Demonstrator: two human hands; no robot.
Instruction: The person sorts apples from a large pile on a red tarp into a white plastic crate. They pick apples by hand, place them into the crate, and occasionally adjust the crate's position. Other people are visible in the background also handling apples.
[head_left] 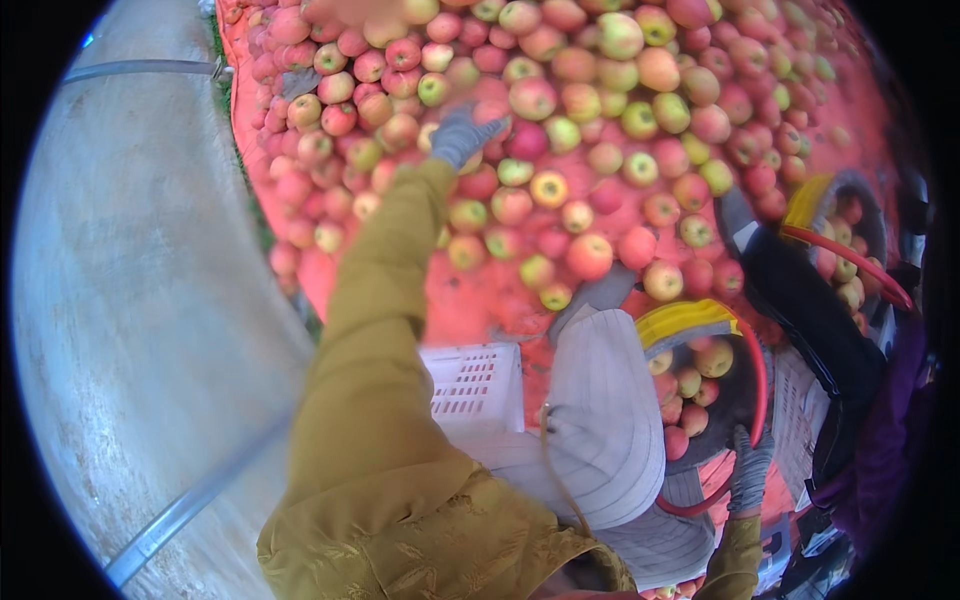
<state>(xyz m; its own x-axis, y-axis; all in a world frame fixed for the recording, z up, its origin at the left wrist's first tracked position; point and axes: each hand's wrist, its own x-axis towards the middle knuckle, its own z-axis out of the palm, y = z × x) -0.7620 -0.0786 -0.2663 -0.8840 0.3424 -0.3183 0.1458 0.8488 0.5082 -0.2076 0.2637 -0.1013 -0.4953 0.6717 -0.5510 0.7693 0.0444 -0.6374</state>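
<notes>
A large heap of red and green-yellow apples (590,130) lies on an orange tarp (470,305). My left hand (462,135), in a grey glove with a mustard sleeve, reaches far out and rests on the apples near the heap's left side; its fingers curl down and are blurred, so I cannot see whether they hold one. My right hand (750,470), also grey-gloved, grips the red rim of a dark basket (757,385) that holds several apples. A pale ribbed conical hat (600,410) sits between my arms and hides part of the basket.
A white slatted plastic crate (470,385) lies just left of the hat. At right, a second basket (850,235) with a yellow and red rim holds apples, and another person's dark sleeve (800,295) lies beside it. Grey concrete (130,300) fills the left.
</notes>
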